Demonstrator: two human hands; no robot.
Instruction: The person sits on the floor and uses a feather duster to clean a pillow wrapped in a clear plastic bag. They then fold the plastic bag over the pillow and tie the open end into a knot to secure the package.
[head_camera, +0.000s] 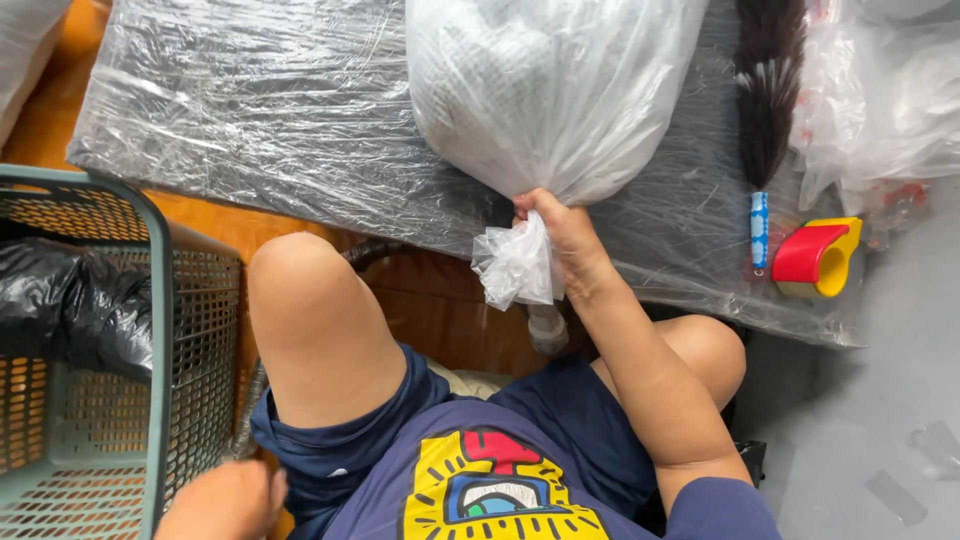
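A large clear plastic bag (545, 90) stuffed with white material lies on a plastic-wrapped dark surface (280, 130). My right hand (565, 235) grips its gathered neck, and the loose bunched end (515, 268) sticks out below my fist. My left hand (225, 500) is at the bottom edge, down beside a green mesh basket (150, 330), fingers curled; I cannot tell whether it holds anything. My bare knees and dark blue shorts fill the middle of the view.
The green basket at left holds a black plastic bag (70, 305). A red and yellow tape dispenser (820, 258) and a dark feather duster (765, 110) with a blue patterned handle lie at right. More clear bags (890, 100) pile at the top right. Grey floor lies right.
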